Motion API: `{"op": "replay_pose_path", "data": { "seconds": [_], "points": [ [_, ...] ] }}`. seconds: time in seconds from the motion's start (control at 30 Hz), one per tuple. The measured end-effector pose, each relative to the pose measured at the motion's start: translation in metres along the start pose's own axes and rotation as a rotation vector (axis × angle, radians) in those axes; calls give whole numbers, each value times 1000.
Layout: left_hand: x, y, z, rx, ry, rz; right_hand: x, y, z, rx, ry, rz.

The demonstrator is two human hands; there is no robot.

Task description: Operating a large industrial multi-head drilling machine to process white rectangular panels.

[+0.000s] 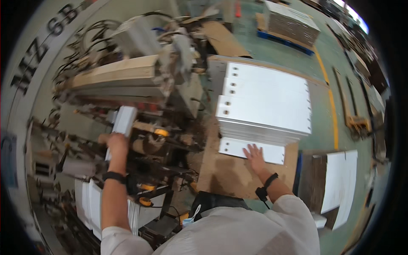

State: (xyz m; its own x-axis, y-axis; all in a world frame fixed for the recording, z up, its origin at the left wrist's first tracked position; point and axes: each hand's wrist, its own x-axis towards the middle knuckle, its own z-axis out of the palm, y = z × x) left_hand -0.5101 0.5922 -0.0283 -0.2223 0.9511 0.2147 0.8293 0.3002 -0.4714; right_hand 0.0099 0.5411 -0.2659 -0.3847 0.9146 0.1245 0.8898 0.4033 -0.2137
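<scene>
My left hand [117, 143] grips a narrow white panel [125, 120] lying on the machine at the left; its fingertips are partly hidden. My right hand [255, 157] lies with fingers spread on a white board strip [231, 147] that has holes near its left end. That strip rests on a brown sheet [225, 173], at the near side of a tall stack of white boards [267, 95]. Round holes run along the stack's left edge, and small notches show along its right edge.
The machine's long beam [114, 74] and its cables fill the left. More white panels [88, 204] stand beside my left forearm. At the right are another board pile [340, 182] and a yellow pallet jack [358, 124]. A loaded blue pallet [284, 41] stands farther back.
</scene>
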Motion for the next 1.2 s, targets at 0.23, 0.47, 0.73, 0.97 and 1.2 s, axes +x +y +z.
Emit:
{"op": "replay_pose_path", "data": {
  "seconds": [0.23, 0.47, 0.73, 0.97, 1.2],
  "points": [
    [-55, 23, -42, -575, 241, -18, 20, 26, 0, -28, 32, -132],
    [-306, -55, -1, -949, 305, -700, 22, -35, 11, 662, -154, 68],
    [-482, -147, 146, -546, -484, -1178, 0, -191, -13, 374, -839, -536],
    [-509, -133, 141, -273, -109, -1101, -26, -337, -19, 345, -854, -968],
    [-517, -152, 26, -1075, 237, -1048, -65, -537, -68, 343, -443, -1406]
  ]
}}
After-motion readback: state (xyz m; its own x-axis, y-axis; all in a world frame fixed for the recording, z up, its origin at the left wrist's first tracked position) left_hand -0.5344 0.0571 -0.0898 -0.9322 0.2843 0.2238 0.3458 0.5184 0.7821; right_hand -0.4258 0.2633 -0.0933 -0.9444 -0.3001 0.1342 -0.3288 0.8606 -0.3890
